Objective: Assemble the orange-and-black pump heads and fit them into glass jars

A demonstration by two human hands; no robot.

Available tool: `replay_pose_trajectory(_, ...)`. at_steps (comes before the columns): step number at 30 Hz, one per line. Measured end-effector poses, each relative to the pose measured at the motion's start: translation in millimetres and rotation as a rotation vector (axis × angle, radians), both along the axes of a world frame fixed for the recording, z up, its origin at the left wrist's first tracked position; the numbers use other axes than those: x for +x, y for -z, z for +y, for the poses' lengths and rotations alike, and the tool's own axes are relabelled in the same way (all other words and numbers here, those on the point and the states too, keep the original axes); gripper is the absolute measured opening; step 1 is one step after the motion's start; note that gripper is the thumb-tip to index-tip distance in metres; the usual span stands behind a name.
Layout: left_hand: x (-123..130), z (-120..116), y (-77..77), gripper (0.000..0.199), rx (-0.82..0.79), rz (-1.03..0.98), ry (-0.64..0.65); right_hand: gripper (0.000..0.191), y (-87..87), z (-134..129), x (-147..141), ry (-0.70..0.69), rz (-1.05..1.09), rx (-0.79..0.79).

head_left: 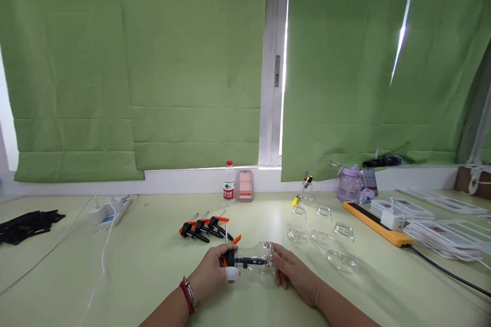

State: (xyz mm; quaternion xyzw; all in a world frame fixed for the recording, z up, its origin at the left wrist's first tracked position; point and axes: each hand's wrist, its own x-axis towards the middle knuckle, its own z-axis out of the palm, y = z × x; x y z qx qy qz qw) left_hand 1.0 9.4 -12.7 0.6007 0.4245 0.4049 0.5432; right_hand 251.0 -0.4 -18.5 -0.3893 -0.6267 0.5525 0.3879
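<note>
A clear bottle [253,275] lies sideways between my hands, just above or on the table. My left hand [210,269], with a white-wrapped thumb, is closed round the black dispenser top [230,257] at the bottle's left end. From that top stick out a thin metal spout and an orange lever, and its black tube runs inside the bottle. My right hand [293,270] grips the bottle's right end. Beyond my left hand lie three similar black dispenser tops [202,228] with orange levers. Three clear bottles [342,259] without tops stand to the right.
Along the back are a red-capped water bottle [229,186], a pink box [245,186], a clear jar [307,194] of tools and a purple jug [349,185]. At right lie an orange power strip [378,225] and white frames [441,237]; at left, black strips [26,226] and a white power strip [115,213].
</note>
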Motion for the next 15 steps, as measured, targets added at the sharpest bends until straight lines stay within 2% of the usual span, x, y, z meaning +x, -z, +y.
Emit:
replay_pose_trajectory(6, 0.8, -1.5, -3.4, 0.053, 0.014, -0.026, -0.003, 0.085, 3.6, -0.6, 5.7, -0.063, 0.014, 0.015)
replay_pose_trajectory(10, 0.6, -2.8, -3.8, 0.051, 0.012, -0.026, 0.006, 0.074, 4.9, 2.0, 6.5, -0.061, 0.003, -0.018)
replay_pose_trajectory(15, 2.0, -2.8, -4.2, 0.053, 0.002, -0.032, 0.011, 0.069, 4.3, 3.3, 5.7, -0.057, 0.017, -0.027)
